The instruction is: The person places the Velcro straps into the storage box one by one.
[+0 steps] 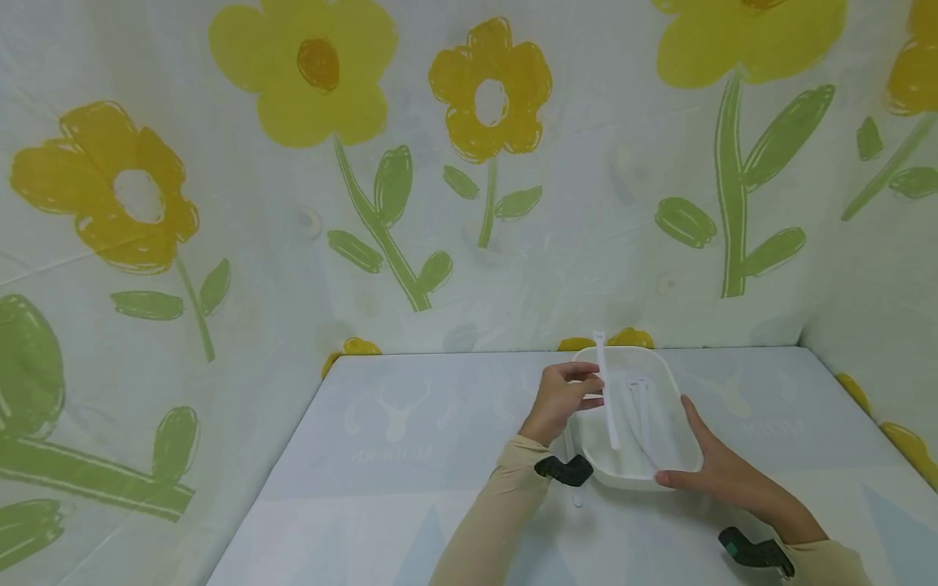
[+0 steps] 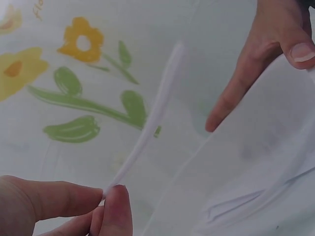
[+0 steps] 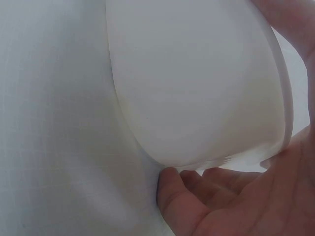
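Between the thumb and fingertips of my left hand (image 1: 560,403) is a slim white plastic stick (image 1: 610,419), pinched near its middle in the head view and held over the left part of a white tray (image 1: 676,431). The left wrist view shows the stick (image 2: 156,110) as smooth, widening toward its far end. My right hand (image 1: 740,476) grips the tray at its right side, thumb at the near right corner; in the right wrist view its fingers (image 3: 184,201) lie along the tray's outer wall (image 3: 197,88). Several thin white sticks (image 1: 642,411) lie inside the tray, which tilts toward me.
Another thin white piece (image 1: 577,495) lies on the table left of the tray, partly hidden by the left wrist. The pale table (image 1: 352,529) ends at a flower-printed curtain (image 1: 550,268) behind and at both sides. Dark wrist cameras (image 1: 755,552) sit on both wrists.
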Demonstrator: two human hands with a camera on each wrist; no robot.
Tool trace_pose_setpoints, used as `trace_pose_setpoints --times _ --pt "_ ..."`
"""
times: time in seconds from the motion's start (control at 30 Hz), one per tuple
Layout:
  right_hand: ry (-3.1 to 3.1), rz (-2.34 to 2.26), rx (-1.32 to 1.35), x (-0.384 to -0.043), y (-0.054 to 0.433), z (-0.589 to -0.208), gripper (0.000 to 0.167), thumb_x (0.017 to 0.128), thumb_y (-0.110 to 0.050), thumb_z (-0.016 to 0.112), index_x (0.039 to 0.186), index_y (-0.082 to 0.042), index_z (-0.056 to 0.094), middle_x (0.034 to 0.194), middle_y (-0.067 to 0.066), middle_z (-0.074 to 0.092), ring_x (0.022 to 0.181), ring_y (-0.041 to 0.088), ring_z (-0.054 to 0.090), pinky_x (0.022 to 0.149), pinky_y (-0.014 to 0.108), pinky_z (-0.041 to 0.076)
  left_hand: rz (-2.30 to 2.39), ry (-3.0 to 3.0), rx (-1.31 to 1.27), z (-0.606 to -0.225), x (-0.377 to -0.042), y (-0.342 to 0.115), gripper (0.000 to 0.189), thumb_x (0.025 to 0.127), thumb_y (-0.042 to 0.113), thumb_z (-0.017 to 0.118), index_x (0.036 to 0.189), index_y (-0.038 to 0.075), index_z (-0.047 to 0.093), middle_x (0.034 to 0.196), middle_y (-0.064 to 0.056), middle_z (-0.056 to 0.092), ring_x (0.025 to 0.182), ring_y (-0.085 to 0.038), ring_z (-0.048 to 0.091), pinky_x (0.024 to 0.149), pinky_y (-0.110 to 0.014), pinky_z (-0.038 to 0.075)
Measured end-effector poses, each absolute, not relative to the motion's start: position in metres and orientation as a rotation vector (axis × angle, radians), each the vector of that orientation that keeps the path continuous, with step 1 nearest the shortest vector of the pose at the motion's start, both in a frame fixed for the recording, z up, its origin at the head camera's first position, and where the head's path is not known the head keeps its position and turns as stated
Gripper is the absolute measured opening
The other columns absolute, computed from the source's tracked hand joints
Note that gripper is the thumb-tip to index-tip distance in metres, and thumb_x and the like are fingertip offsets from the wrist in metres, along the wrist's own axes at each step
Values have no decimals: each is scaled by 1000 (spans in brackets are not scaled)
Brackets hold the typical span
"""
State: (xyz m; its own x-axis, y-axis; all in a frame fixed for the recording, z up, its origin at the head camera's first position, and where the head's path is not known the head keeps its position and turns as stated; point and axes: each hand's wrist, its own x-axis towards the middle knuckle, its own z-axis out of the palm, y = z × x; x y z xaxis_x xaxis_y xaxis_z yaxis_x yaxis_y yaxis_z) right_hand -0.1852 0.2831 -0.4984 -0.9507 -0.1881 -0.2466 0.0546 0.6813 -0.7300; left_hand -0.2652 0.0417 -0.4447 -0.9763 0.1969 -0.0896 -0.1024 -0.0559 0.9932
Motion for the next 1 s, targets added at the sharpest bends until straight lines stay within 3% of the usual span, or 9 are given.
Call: trace_pose_setpoints --times 0.4,1.0 --pt "2595 -1155 -119 -185 284 -499 136 86 -47 79 159 -15 -32 164 41 -9 144 65 19 105 83 36 2099 2020 100 -449 -265 46 25 93 3 73 117 -2 73 95 -5 67 83 -16 72 78 -36 67" --pt "2600 -1139 -85 -186 281 -497 140 84 -50 81 158 -14 -32 164 42 -5 140 62 28 104 80 41 2089 2010 62 -456 -266 54 17 92 0 72 108 4 76 92 -4 65 79 -15 70 77 -35 67"
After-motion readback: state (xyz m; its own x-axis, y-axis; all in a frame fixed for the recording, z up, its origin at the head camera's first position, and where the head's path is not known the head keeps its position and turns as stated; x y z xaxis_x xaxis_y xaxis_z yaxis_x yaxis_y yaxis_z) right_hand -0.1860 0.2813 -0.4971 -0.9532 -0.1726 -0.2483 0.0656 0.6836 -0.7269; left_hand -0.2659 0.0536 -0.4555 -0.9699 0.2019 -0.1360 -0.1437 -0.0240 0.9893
